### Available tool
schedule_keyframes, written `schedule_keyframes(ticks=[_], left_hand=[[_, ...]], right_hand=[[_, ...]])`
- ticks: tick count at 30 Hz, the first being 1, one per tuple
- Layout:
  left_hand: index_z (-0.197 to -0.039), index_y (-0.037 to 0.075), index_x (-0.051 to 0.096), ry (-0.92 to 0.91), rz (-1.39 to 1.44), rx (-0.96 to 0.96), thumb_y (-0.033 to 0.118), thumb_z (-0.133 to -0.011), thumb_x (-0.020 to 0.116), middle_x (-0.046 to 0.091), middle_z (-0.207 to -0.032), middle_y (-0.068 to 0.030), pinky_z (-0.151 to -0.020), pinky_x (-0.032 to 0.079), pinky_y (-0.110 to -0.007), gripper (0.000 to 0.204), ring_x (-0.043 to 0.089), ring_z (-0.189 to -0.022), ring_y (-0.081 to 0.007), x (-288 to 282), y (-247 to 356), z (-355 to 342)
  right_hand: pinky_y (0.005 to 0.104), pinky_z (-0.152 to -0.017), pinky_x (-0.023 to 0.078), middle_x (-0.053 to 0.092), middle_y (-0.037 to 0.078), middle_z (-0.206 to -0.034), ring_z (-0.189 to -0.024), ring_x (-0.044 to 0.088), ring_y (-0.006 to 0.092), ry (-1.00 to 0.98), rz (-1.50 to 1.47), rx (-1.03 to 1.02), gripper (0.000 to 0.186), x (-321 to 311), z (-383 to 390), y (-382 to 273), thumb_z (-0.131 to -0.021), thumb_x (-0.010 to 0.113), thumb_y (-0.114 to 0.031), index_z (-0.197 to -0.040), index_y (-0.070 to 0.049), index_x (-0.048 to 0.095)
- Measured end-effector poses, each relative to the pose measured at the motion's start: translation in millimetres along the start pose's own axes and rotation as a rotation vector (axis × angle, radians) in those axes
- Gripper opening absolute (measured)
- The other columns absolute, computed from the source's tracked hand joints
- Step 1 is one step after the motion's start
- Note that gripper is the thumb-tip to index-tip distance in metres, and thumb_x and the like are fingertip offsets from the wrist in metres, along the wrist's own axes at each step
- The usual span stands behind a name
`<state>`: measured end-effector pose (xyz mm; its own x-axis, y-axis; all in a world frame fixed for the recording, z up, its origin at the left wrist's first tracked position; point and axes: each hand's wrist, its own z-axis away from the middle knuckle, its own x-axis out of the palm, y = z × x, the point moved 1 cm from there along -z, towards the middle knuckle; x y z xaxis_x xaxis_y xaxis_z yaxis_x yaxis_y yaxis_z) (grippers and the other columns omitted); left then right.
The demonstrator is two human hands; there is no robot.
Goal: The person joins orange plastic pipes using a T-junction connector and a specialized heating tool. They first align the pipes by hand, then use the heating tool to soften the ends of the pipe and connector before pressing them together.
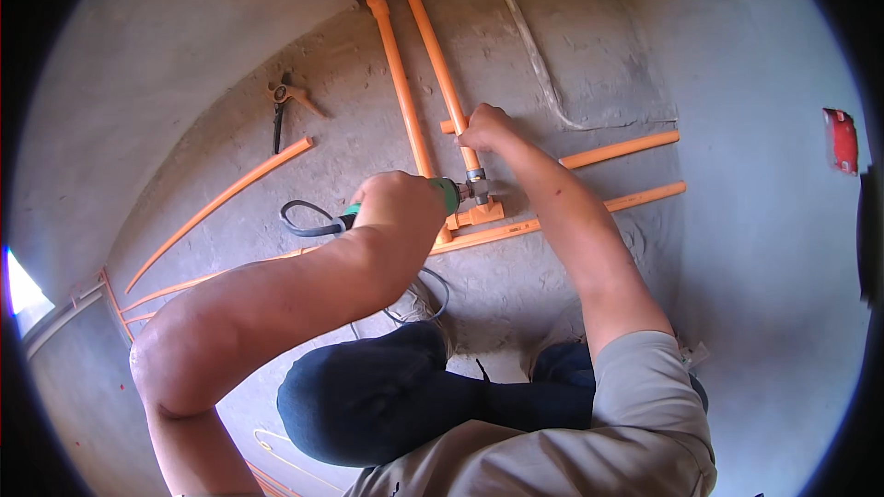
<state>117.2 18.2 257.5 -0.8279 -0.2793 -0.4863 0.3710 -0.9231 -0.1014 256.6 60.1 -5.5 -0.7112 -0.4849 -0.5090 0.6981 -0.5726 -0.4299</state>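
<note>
My left hand [401, 198] is closed round a green pipe welding tool [448, 195], its body mostly hidden by the hand. The tool's grey metal heating head [478, 188] sits between an orange pipe [433, 41] and an orange tee fitting [482, 213]. My right hand [488, 128] grips that pipe a little above its lower end, which meets the metal head. Whether the tee touches the head's other side, I cannot tell. A grey cord [308, 228] loops out from the tool's rear, left of my left hand.
Another orange pipe [399, 78] runs alongside on the left. Loose orange pipes lie at left [221, 202] and right [619, 149], with a long pipe [552, 221] below the tee. A pipe cutter [285, 99] rests farther left. A wall with a red box [840, 141] stands right.
</note>
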Motion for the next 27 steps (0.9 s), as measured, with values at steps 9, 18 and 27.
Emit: schedule_keyframes(ticks=[9, 18, 27], left_hand=[[-0.098, 0.008, 0.072, 0.011, -0.019, 0.076, 0.008, -0.077, 0.073, 0.071, -0.095, -0.0075, -0.073, 0.056, -0.028, 0.021, 0.072, -0.090, -0.0206, -4, -12, -6], [-0.090, 0.005, 0.068, 0.343, -0.050, -0.078, 0.013, -0.080, 0.065, 0.067, -0.083, -0.0069, -0.049, 0.053, -0.036, 0.014, 0.067, -0.072, -0.0196, -10, 35, 10], [-0.090, 0.006, 0.060, 0.374, 0.094, -0.107, 0.010, -0.082, 0.060, 0.067, -0.078, -0.0067, -0.058, 0.055, -0.033, 0.009, 0.070, -0.068, -0.0208, 64, -40, 71]], right_hand=[[0.0372, -0.087, 0.056, 0.073, 0.017, -0.106, -0.100, 0.071, 0.0281, -0.006, 0.045, -0.010, 0.045, -7, 1, -1, -0.072, 0.083, -0.030, -0.107, -0.003, 0.073], [0.0372, -0.086, 0.056, 0.073, 0.018, -0.104, -0.097, 0.072, 0.0284, -0.030, 0.051, -0.023, 0.047, -4, -7, 3, -0.072, 0.084, -0.033, -0.107, -0.002, 0.073], [0.0410, -0.092, 0.053, 0.071, 0.020, -0.112, -0.105, 0.068, 0.0291, -0.191, 0.441, -0.315, 0.054, -24, -19, 22, -0.084, 0.075, -0.046, -0.119, -0.006, 0.069]])
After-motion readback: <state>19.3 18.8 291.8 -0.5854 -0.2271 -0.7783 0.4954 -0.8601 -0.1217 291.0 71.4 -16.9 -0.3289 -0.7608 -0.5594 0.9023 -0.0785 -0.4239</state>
